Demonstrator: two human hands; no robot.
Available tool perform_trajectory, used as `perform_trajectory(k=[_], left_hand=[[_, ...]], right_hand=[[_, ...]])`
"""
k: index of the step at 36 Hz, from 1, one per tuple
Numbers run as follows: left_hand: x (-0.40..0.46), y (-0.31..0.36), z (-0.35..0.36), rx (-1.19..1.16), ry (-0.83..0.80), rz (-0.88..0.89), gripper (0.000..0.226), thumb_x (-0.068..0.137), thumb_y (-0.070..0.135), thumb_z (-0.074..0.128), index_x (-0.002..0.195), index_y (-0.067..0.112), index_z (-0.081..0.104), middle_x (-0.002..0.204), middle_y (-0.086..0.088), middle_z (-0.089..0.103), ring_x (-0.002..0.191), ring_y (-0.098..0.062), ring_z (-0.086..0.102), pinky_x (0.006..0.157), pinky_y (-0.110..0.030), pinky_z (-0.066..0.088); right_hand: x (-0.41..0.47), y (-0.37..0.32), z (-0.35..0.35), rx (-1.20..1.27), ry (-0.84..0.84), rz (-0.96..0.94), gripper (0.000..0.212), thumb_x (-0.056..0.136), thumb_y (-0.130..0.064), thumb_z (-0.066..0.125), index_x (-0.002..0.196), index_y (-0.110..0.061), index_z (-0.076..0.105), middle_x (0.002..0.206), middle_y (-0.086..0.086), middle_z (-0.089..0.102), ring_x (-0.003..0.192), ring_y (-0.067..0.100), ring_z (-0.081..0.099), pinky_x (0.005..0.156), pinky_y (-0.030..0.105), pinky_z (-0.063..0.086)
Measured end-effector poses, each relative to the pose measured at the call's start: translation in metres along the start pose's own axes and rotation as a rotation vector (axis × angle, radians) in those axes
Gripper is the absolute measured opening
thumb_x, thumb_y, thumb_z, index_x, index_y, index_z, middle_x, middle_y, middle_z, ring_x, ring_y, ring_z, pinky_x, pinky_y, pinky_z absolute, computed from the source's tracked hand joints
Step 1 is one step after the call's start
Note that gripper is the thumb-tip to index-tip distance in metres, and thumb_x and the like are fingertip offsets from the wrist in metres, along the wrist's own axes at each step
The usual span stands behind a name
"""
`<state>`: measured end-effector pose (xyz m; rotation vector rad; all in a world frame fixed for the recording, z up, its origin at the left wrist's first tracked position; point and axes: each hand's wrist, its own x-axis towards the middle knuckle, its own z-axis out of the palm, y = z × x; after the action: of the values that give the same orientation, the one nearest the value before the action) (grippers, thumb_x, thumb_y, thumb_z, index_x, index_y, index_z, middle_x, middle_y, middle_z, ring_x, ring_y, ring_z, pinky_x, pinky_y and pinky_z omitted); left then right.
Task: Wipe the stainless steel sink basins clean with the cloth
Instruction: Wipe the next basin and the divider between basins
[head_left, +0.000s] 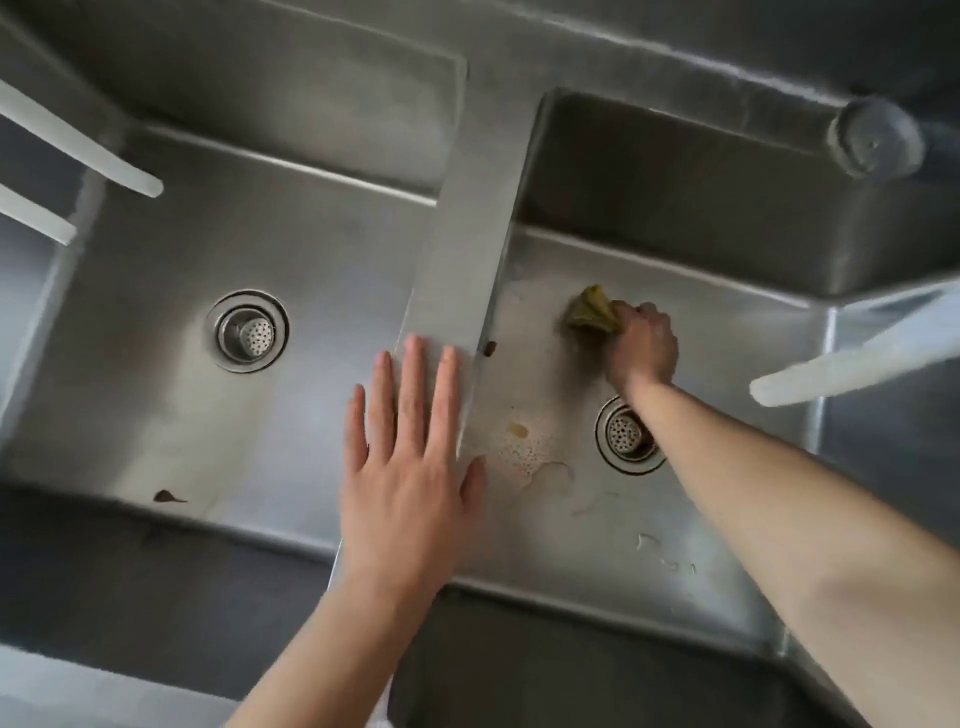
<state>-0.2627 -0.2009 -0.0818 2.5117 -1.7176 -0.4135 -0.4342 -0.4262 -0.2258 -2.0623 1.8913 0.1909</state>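
A double stainless steel sink fills the view, with a left basin (156, 364) and a right basin (727, 332) split by a steel divider (467, 249). My right hand (641, 348) is down in the right basin, shut on a bunched olive-yellow cloth (592, 309) that presses on the basin floor just beyond the drain (628, 434). My left hand (410, 467) lies flat with fingers spread on the near end of the divider and holds nothing. A yellowish stain with foam (522, 447) marks the right basin floor near the divider.
The left basin has its own drain strainer (247, 331) and a dark brown smear (166, 497) near its front wall. A small brown spot (489, 348) sits by the divider. White bars (78, 140) (852, 364) reach over both sides. A round knob (875, 137) stands at the back right.
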Motion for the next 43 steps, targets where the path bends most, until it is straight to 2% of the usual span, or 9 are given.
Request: perform_trajectory(k=[12,19,21,23,26,29,32,38,43], left_hand=[[0.003,0.005,0.002,0.038,0.076,-0.026,0.086,0.084,0.028,0.059,0.158,0.016,0.016,0.165,-0.012,0.013,0.153,-0.027,0.008,0.122,-0.052,0.016],[0.004,0.006,-0.004,0.008,0.051,-0.036,0.091,0.077,0.023,0.062,0.158,0.016,0.02,0.164,-0.012,0.016,0.153,-0.028,0.01,0.122,-0.052,0.018],[0.004,0.006,-0.002,0.002,0.06,-0.031,0.094,0.074,0.022,0.063,0.158,0.016,0.02,0.164,-0.012,0.016,0.153,-0.028,0.011,0.121,-0.052,0.02],[0.004,0.006,0.0,-0.012,0.067,-0.035,0.096,0.072,0.021,0.063,0.158,0.017,0.02,0.164,-0.011,0.016,0.153,-0.027,0.012,0.12,-0.052,0.021],[0.006,0.005,0.002,-0.032,0.07,-0.042,0.095,0.071,0.019,0.06,0.158,0.018,0.021,0.165,-0.01,0.016,0.153,-0.025,0.012,0.12,-0.052,0.022],[0.005,0.004,0.003,-0.036,0.072,-0.041,0.094,0.072,0.019,0.057,0.158,0.018,0.019,0.165,-0.009,0.014,0.153,-0.025,0.01,0.12,-0.051,0.022],[0.005,0.004,0.004,-0.041,0.083,-0.037,0.093,0.072,0.019,0.057,0.158,0.019,0.02,0.165,-0.009,0.015,0.153,-0.025,0.01,0.12,-0.051,0.022],[0.006,0.004,0.004,-0.018,0.095,-0.037,0.093,0.072,0.018,0.059,0.157,0.019,0.023,0.164,-0.009,0.017,0.153,-0.026,0.012,0.119,-0.052,0.024],[0.005,0.004,0.004,-0.015,0.115,-0.032,0.091,0.072,0.017,0.058,0.157,0.018,0.025,0.164,-0.009,0.017,0.153,-0.026,0.013,0.117,-0.053,0.028]], right_hand=[[-0.09,0.01,0.066,-0.007,-0.241,-0.193,0.051,0.09,-0.018,0.056,0.14,-0.021,0.053,0.118,0.015,0.056,0.106,0.037,0.052,0.084,0.044,0.047],[-0.146,0.027,0.06,0.038,-0.724,-0.448,0.048,0.088,-0.009,0.056,0.129,-0.032,0.066,0.14,-0.001,0.057,0.127,0.024,0.053,0.103,0.022,0.037],[-0.139,0.025,0.051,0.098,-0.842,-0.363,0.045,0.084,-0.006,0.054,0.117,-0.031,0.073,0.12,-0.003,0.07,0.106,0.015,0.065,0.094,0.022,0.047],[-0.116,0.02,0.037,0.222,-0.779,-0.202,0.039,0.082,-0.006,0.054,0.103,-0.029,0.077,0.092,-0.003,0.074,0.081,0.014,0.068,0.074,0.023,0.056],[-0.062,0.01,0.015,0.305,-0.481,-0.092,0.023,0.085,-0.01,0.058,0.083,-0.029,0.07,0.079,-0.004,0.061,0.089,0.027,0.067,0.058,0.019,0.04],[-0.009,-0.005,-0.003,0.311,-0.121,-0.009,0.015,0.087,-0.02,0.06,0.091,-0.022,0.074,0.093,0.006,0.059,0.094,0.034,0.062,0.07,0.024,0.036],[0.031,-0.028,-0.012,0.36,0.058,-0.007,0.037,0.086,-0.012,0.054,0.117,-0.022,0.07,0.114,0.014,0.059,0.104,0.036,0.059,0.086,0.029,0.044],[0.063,-0.084,0.012,0.309,-0.111,-0.044,0.045,0.093,-0.011,0.05,0.137,-0.015,0.052,0.134,0.018,0.053,0.122,0.039,0.051,0.103,0.046,0.043],[0.037,-0.1,0.04,0.28,-0.204,-0.041,0.043,0.089,-0.01,0.057,0.131,-0.012,0.052,0.125,0.016,0.053,0.115,0.041,0.054,0.094,0.046,0.042]])
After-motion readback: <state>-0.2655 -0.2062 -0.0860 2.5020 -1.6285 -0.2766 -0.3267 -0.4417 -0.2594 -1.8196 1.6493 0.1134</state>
